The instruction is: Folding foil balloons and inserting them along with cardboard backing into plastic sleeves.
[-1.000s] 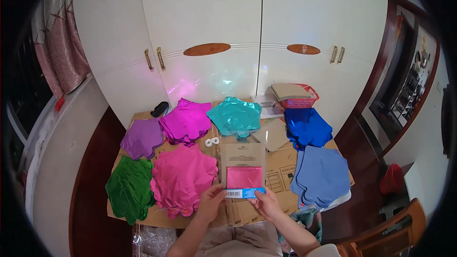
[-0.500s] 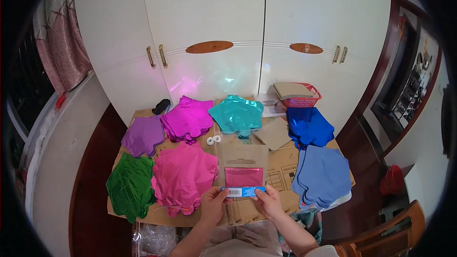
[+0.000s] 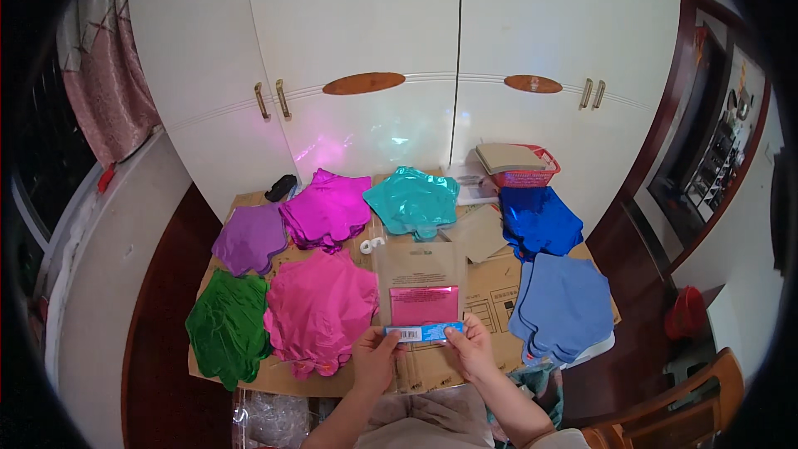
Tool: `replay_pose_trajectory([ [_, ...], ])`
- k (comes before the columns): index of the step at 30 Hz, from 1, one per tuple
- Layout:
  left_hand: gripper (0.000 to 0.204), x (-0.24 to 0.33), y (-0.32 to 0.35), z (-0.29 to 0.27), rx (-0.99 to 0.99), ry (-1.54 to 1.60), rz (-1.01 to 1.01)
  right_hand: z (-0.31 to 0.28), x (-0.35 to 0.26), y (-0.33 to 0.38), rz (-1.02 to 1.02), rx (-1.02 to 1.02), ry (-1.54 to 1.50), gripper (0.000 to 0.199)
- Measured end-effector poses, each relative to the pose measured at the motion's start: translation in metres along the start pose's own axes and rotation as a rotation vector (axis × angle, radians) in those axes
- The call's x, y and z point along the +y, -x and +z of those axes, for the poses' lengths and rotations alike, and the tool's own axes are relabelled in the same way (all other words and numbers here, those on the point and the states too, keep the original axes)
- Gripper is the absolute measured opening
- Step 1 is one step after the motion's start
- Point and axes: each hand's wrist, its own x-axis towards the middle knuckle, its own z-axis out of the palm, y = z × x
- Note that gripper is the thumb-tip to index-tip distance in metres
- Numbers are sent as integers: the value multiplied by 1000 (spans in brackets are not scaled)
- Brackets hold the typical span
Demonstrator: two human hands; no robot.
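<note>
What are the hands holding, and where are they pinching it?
A clear bag with a shiny pink piece inside. The left hand and right hand pinch its near edge, at opposite ends of the blue strip.

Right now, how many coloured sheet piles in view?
7. Back left: purple pile, magenta pile; front left: green pile, pink pile; back middle: teal pile; back right: dark blue pile; front right: light blue pile. Others could be underneath.

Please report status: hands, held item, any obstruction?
Left hand, right hand both pinching flat blue-white strip. Shiny pink folded sheet above, inside clear plastic pouch. Nothing else covering strip.
</note>
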Motion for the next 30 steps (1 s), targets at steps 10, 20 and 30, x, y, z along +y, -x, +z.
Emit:
replay_pose_trajectory([
  [10,20,-10,1,-4,-133,-76,0,2,3,0,1,37,48,12],
  [20,24,-12,4,-3,-122,-23,61,17,9,0,-73,132,39,9],
  [30,14,-10,1,-5,-48,15,31,15,3,4,-88,-11,182,17],
])
